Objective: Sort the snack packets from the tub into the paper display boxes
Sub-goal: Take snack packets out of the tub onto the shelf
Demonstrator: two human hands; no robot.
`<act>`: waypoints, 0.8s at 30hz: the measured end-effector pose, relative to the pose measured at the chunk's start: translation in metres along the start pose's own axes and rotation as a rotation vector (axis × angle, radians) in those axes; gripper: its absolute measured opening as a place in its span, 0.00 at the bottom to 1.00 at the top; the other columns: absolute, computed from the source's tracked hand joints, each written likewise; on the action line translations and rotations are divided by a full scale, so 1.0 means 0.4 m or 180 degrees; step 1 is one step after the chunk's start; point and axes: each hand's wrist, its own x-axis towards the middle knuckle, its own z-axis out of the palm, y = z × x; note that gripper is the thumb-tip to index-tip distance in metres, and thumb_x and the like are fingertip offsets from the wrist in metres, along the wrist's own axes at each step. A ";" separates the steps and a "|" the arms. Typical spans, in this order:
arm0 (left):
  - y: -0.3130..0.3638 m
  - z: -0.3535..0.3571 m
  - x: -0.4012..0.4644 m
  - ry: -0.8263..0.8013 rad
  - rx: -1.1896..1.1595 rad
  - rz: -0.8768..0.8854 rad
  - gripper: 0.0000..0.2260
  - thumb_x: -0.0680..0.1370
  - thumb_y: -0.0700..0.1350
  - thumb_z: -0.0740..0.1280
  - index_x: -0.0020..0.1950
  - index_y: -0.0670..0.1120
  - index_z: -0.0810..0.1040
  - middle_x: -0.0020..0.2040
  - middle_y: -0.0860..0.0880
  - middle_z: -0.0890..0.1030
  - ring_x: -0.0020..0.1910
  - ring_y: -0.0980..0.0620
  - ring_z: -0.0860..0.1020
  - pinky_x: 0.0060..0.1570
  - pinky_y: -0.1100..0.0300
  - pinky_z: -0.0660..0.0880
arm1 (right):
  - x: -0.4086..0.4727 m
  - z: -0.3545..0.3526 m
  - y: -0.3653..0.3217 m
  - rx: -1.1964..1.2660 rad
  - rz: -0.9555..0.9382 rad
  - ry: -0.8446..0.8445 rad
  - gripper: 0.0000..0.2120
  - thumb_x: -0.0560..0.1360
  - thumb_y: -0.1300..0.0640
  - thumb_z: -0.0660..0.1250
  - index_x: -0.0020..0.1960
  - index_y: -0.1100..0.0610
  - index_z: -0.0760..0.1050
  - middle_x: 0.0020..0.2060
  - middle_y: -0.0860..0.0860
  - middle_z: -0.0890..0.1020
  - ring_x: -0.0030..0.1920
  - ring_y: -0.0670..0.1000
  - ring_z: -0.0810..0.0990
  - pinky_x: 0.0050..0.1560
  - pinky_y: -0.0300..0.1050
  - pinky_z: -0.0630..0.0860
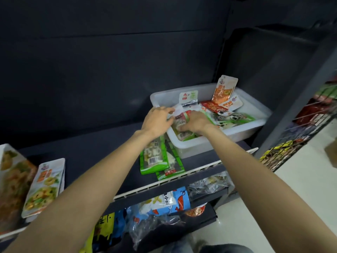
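Note:
A white plastic tub [251,108] sits on the dark shelf, holding several snack packets in green, orange and red. An orange packet [224,89] stands upright at its back. My left hand [156,121] rests at the tub's left rim with fingers spread over the packets. My right hand [195,123] reaches into the tub's near corner, fingers curled on a green and white packet [179,123]. Two green packets [155,157] lie stacked on the shelf in front of the tub. A paper display box [45,185] with orange packets stands at the left.
A larger printed box [11,183] stands at the far left edge. The lower shelf holds blue snack bags [164,201] and clear bags. A wire rack [299,139] with goods stands at the right, beside pale floor. A dark back panel rises behind the shelf.

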 end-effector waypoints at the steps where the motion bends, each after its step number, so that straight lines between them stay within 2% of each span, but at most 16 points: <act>1: 0.002 0.002 -0.001 0.0042 -0.0102 -0.0005 0.17 0.80 0.48 0.60 0.68 0.47 0.73 0.65 0.47 0.76 0.64 0.45 0.71 0.63 0.57 0.64 | 0.011 0.001 0.002 0.0269 0.0099 -0.0042 0.19 0.72 0.50 0.72 0.54 0.63 0.72 0.52 0.57 0.77 0.52 0.55 0.76 0.46 0.43 0.71; 3: 0.013 -0.002 -0.008 0.0121 -0.0546 -0.0105 0.16 0.81 0.50 0.59 0.67 0.47 0.73 0.65 0.48 0.76 0.64 0.48 0.72 0.61 0.58 0.66 | 0.012 -0.009 -0.001 0.0835 0.0166 0.0080 0.13 0.72 0.53 0.71 0.44 0.63 0.75 0.45 0.57 0.78 0.43 0.55 0.77 0.39 0.44 0.74; 4: 0.020 -0.010 -0.013 0.0195 -0.0874 -0.0212 0.17 0.81 0.51 0.59 0.67 0.47 0.73 0.65 0.49 0.76 0.64 0.49 0.73 0.61 0.58 0.68 | 0.007 -0.016 -0.004 0.1119 0.0116 0.0288 0.12 0.72 0.53 0.70 0.43 0.64 0.77 0.44 0.58 0.80 0.41 0.55 0.79 0.41 0.46 0.77; 6: 0.027 -0.031 -0.026 0.0435 -0.1511 -0.0532 0.20 0.80 0.54 0.60 0.69 0.47 0.71 0.65 0.48 0.75 0.63 0.50 0.73 0.61 0.58 0.70 | -0.011 -0.030 -0.019 0.1720 -0.0108 0.0824 0.13 0.74 0.54 0.68 0.53 0.62 0.80 0.51 0.57 0.83 0.49 0.55 0.81 0.54 0.52 0.77; 7: 0.026 -0.046 -0.034 0.0528 -0.1885 -0.0762 0.22 0.80 0.55 0.61 0.70 0.46 0.68 0.66 0.48 0.73 0.63 0.51 0.73 0.61 0.58 0.70 | -0.032 -0.040 -0.036 0.2017 -0.0275 0.1016 0.14 0.75 0.53 0.68 0.57 0.59 0.80 0.53 0.55 0.83 0.53 0.53 0.80 0.58 0.50 0.76; 9: 0.014 -0.081 -0.058 0.0549 -0.2946 -0.1263 0.28 0.78 0.53 0.65 0.74 0.45 0.61 0.67 0.48 0.72 0.63 0.52 0.73 0.63 0.56 0.70 | -0.078 -0.044 -0.082 0.2425 -0.0638 0.1149 0.12 0.76 0.54 0.67 0.57 0.57 0.80 0.50 0.52 0.84 0.51 0.51 0.81 0.55 0.46 0.75; 11: -0.015 -0.106 -0.099 0.0520 -0.3864 -0.1459 0.31 0.77 0.45 0.68 0.76 0.45 0.57 0.64 0.46 0.76 0.60 0.50 0.77 0.62 0.53 0.73 | -0.116 -0.029 -0.129 0.2221 -0.0863 0.1260 0.12 0.75 0.54 0.68 0.57 0.57 0.80 0.47 0.52 0.84 0.48 0.52 0.81 0.48 0.41 0.73; 12: -0.033 -0.113 -0.125 0.0549 -0.3999 -0.1453 0.32 0.76 0.41 0.68 0.76 0.45 0.57 0.61 0.45 0.78 0.58 0.49 0.78 0.61 0.53 0.74 | -0.135 -0.014 -0.152 0.1967 -0.0889 0.1337 0.15 0.75 0.54 0.69 0.60 0.57 0.77 0.48 0.52 0.83 0.48 0.52 0.80 0.45 0.39 0.70; 14: -0.072 -0.115 -0.177 0.0617 -0.3811 -0.1470 0.32 0.75 0.35 0.68 0.75 0.47 0.58 0.57 0.44 0.79 0.57 0.47 0.79 0.60 0.50 0.74 | -0.164 0.033 -0.188 0.1421 -0.0898 0.1431 0.26 0.74 0.56 0.70 0.70 0.56 0.67 0.52 0.52 0.80 0.52 0.52 0.78 0.48 0.39 0.69; 16: -0.111 -0.098 -0.225 0.0598 -0.3381 -0.1615 0.30 0.74 0.34 0.68 0.73 0.48 0.61 0.52 0.45 0.80 0.56 0.46 0.79 0.59 0.48 0.75 | -0.179 0.093 -0.212 0.1003 -0.0883 0.1335 0.30 0.74 0.59 0.69 0.73 0.56 0.60 0.60 0.56 0.75 0.59 0.56 0.75 0.58 0.46 0.70; 20: -0.148 -0.043 -0.281 0.0400 -0.2798 -0.1891 0.28 0.74 0.36 0.69 0.72 0.47 0.64 0.51 0.45 0.80 0.54 0.46 0.79 0.58 0.46 0.75 | -0.191 0.218 -0.224 0.0645 -0.0874 0.0700 0.23 0.75 0.58 0.66 0.69 0.58 0.68 0.67 0.59 0.62 0.66 0.61 0.67 0.67 0.46 0.62; 22: -0.137 -0.022 -0.285 0.0265 -0.2727 -0.1825 0.26 0.74 0.35 0.69 0.70 0.47 0.67 0.51 0.45 0.80 0.53 0.46 0.80 0.57 0.47 0.76 | -0.188 0.264 -0.209 0.0167 -0.0850 0.0838 0.18 0.77 0.56 0.63 0.66 0.60 0.71 0.70 0.60 0.60 0.66 0.62 0.64 0.67 0.49 0.61; 24: -0.109 -0.006 -0.285 -0.0070 -0.2777 -0.1619 0.22 0.72 0.35 0.69 0.64 0.49 0.73 0.49 0.46 0.82 0.52 0.46 0.80 0.57 0.47 0.76 | -0.187 0.289 -0.183 -0.0549 -0.0801 0.1131 0.17 0.78 0.56 0.60 0.63 0.62 0.73 0.70 0.60 0.62 0.66 0.61 0.64 0.66 0.53 0.63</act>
